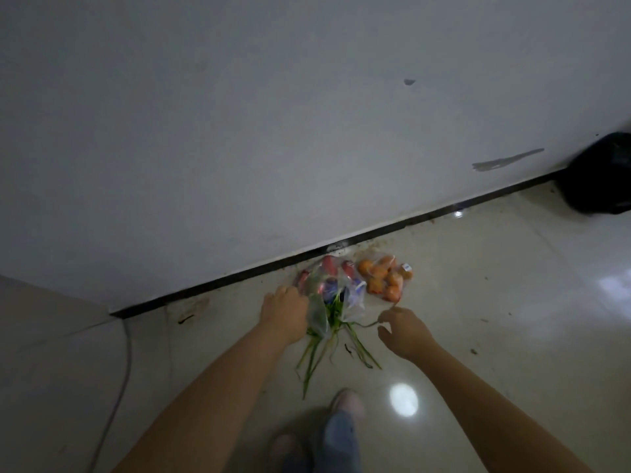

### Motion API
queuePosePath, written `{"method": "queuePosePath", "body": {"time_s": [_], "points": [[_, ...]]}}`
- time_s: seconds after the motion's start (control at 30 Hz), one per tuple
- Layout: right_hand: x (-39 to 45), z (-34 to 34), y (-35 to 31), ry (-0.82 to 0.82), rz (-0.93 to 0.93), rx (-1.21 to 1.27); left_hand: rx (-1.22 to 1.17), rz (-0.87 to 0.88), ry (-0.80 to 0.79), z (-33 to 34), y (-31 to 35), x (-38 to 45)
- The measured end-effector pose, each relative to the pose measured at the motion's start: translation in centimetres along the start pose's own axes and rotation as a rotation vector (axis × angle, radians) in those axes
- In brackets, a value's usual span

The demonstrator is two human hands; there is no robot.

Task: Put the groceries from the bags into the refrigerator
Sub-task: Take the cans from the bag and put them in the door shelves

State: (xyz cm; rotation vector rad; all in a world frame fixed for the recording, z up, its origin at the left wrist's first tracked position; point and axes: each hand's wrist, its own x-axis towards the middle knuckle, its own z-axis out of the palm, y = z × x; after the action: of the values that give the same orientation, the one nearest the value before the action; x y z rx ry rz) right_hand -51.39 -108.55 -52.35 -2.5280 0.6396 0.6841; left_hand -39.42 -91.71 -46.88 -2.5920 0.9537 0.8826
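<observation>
Just below the frame's centre, two clear bags lie on the pale floor [478,302] against the dark skirting: one of oranges [384,278], one of mixed groceries [329,285] trailing green stalks. The left hand [285,310] seems to grip the mixed bag; the right hand [403,331] hovers beside it, fingers loosely spread.

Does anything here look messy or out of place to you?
Yes. The grocery bags lie on the floor by the wall, and green stalks stick out of one and splay loose across the tiles. Dirt specks dot the floor along the baseboard, and the wall has a scuff.
</observation>
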Motion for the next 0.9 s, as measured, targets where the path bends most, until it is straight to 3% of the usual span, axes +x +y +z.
{"method": "queuePosePath", "body": {"time_s": [0.17, 0.37, 0.57, 0.7, 0.77, 0.83, 0.9], "points": [[7.8, 2.7, 1.9, -0.092, 0.089, 0.034, 0.007, 0.044, -0.068, 1.8, -0.9, 8.2], [16.7, 8.8, 3.3, -0.072, 0.084, 0.005, 0.012, 0.149, -0.118, 6.7, -1.1, 19.0], [27.4, 19.0, 5.7, -0.013, -0.028, -0.111, -0.046, 0.112, -0.186, 18.3, -0.8, 31.2], [34.7, 25.8, 8.4, 0.046, -0.11, -0.304, 0.005, 0.174, -0.107, 26.6, -1.1, 39.1], [37.5, 28.4, 9.6, 0.023, -0.136, -0.432, 0.036, 0.321, -0.052, 29.8, -0.9, 43.2], [40.1, 30.6, 11.0, 0.02, -0.186, -0.523, 0.107, 0.633, 0.089, 32.8, -0.6, 46.8], [42.2, 32.4, 12.6, 0.033, -0.235, -0.558, 0.344, 0.903, 0.186, 34.9, -0.6, 49.2]]}}
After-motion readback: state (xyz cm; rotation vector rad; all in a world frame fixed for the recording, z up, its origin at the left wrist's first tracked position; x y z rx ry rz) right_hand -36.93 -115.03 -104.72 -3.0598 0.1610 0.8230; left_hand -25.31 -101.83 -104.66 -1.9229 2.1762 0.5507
